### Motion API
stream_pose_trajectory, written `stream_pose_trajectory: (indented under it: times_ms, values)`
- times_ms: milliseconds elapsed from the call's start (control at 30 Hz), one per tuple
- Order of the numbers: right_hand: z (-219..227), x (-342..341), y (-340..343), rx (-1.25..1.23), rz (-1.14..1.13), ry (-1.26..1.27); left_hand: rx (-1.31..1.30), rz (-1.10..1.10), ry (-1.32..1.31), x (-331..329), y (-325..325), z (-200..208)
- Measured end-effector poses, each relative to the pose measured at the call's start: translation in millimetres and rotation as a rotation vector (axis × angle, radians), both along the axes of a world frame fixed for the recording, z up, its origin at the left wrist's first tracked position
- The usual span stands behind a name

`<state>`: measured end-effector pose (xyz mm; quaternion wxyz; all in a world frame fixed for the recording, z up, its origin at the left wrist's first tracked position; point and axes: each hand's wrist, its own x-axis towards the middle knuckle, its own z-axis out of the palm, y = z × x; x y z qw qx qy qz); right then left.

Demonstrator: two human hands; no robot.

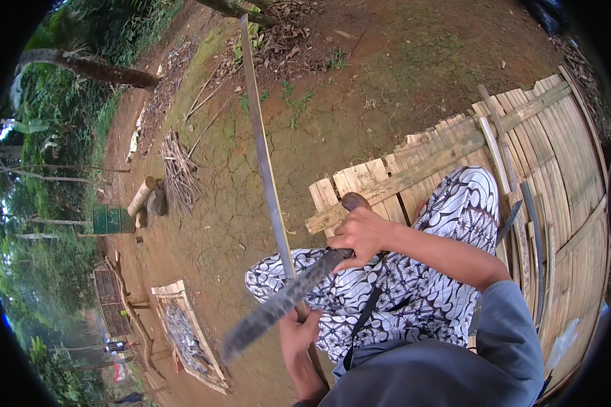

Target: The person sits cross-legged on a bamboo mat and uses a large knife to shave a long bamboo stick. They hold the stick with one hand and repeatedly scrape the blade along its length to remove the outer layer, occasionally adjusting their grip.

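Note:
My right hand point(361, 234) is closed round the handle of a machete point(285, 302). Its broad, dark, mottled blade slants down to the left, in front of my patterned trousers point(414, 271). A long split bamboo strip point(259, 129) runs from the far ground toward my body. Lower down, my left hand point(299, 332) wraps round that strip just under the blade. The blade crosses over the strip and hides a short length of it. Whether the edge touches the bamboo, I cannot tell.
I sit on a slatted bamboo platform point(448, 146). More cut strips point(536, 251) lie on it at my right. On the dirt ground stand a bundle of sticks point(178, 166), a green container point(112, 218) and a wood-framed tray point(190, 339). A tree trunk point(91, 68) leans at the far left.

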<state>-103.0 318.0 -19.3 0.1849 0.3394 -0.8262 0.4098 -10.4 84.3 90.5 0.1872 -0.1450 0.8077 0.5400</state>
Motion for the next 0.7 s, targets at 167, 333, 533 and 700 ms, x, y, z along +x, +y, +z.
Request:
stream_pose_trajectory:
  times_ms: [167, 333, 533, 700]
  values:
    - [-18.8, -28.5, 20.5, -0.082, -0.209, -0.321, -0.001, -0.076, 0.050, 6.1, -14.2, 0.4]
    - [-17.2, -27.8, 25.6, -0.178, -0.258, -0.484, 0.120, -0.041, -0.004, 8.7, -16.5, 0.5]
    - [0.1, 2.1, 1.4, -0.025, 0.011, 0.029, 0.037, -0.052, -0.009, -6.7, 0.6, -5.2]
    - [-20.4, -23.0, 22.9, -0.100, -0.192, -0.222, 0.039, -0.084, 0.021, -3.0, -2.7, -0.2]
